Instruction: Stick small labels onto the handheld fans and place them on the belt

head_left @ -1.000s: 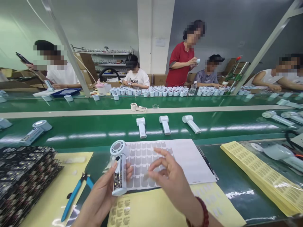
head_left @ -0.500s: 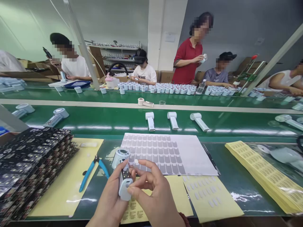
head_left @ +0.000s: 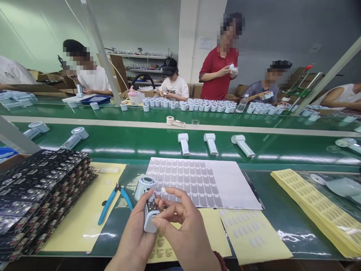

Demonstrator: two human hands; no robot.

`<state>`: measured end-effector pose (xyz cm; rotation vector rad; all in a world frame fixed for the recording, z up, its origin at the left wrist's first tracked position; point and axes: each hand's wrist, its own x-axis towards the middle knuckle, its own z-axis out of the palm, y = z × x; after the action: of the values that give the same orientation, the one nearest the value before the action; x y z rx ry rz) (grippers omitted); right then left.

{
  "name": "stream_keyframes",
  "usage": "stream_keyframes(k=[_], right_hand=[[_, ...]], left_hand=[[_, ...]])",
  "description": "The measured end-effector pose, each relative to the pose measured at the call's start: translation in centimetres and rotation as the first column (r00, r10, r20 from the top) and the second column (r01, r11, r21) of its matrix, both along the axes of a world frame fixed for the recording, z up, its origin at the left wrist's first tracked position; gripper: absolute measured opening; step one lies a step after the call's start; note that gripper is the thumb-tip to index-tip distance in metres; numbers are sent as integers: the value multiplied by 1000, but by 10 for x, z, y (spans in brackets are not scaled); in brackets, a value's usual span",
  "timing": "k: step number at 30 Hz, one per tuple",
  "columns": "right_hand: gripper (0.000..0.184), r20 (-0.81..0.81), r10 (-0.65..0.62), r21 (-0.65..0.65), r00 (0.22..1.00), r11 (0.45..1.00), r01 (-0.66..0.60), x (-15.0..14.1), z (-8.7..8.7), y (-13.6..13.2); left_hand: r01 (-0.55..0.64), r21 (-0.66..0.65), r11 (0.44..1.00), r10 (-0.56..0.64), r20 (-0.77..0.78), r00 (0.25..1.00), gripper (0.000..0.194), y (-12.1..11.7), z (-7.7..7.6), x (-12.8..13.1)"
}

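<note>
A pale blue handheld device (head_left: 150, 223) with a round head rests in my left hand (head_left: 134, 235), its bottom end toward me. Along its handle a dark circuit board (head_left: 152, 205) shows, uncovered. My left fingers and thumb are wrapped around the handle. My right hand (head_left: 187, 226) pinches at the bottom end, with the thumb against the pale cap. A small white piece (head_left: 163, 190) shows by the right index fingertip; whether it is held there I cannot tell. Under the hands lies a yellow label sheet (head_left: 210, 229). Beyond them is a white sheet of grey stickers (head_left: 194, 188).
Blue-handled cutters (head_left: 108, 209) lie left, beside stacked black circuit boards (head_left: 42, 188). Label sheets (head_left: 316, 210) are piled right, and a sticker sheet (head_left: 254, 248) is near. Similar devices (head_left: 184, 145) lie on the green belt (head_left: 135, 145). Several co-workers sit or stand across it.
The camera view has shifted slightly, moving the scene to the right. My hands keep nearly the same grip on the device. Across the belt, the standing person in red has turned and lowered their hands.
</note>
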<state>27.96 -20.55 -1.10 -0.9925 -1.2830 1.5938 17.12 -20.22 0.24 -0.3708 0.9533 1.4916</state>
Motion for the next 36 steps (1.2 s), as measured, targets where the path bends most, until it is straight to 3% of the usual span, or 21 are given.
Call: stream_keyframes(k=[4,8,10,12,15,17,19,23,26,30,32,36], right_hand=[[53,76,-11,169,997,986,-2,1,-7,-3],[64,162,-155,460,975,885,65,0,-11,-6],[77,158,-183,395,970,912,108,1,-8,-5],[79,97,-111,194,989,977,91,5,-5,-1],[55,-15,-27,47,1000,999,28,18,-6,5],[39,42,-38,93,998,995,34,30,-14,6],[23,168,-23,118,986,993,3,39,-25,4],[5,365,64,61,929,994,-92,44,-48,-10],[10,475,47,147,879,980,-132,40,-59,-22],[19,593,-62,370,803,907,-203,37,-65,-29],[18,588,-34,374,808,897,-234,39,-65,-28],[7,382,145,174,913,959,-225,48,-55,-20]], left_hand=[[19,-2,1000,-19,21,1000,11,-1,4,3],[9,-9,1000,-9,5,1000,15,-5,13,10],[33,-37,999,-32,35,999,18,-6,18,11],[66,-60,996,-61,78,995,20,-7,20,10],[102,-66,993,-95,103,990,18,-6,14,3],[142,-72,987,-141,17,990,14,-7,4,-3],[191,-73,979,-201,-174,964,9,-10,-8,-10],[339,-59,939,-327,-452,830,11,-19,-30,-21],[450,0,893,-377,-548,747,13,-25,-39,-26],[462,-17,887,-384,-584,715,26,-26,-43,-25],[437,-26,899,-370,-576,729,29,-25,-43,-23],[415,-34,909,-359,-568,741,30,-24,-39,-20]])
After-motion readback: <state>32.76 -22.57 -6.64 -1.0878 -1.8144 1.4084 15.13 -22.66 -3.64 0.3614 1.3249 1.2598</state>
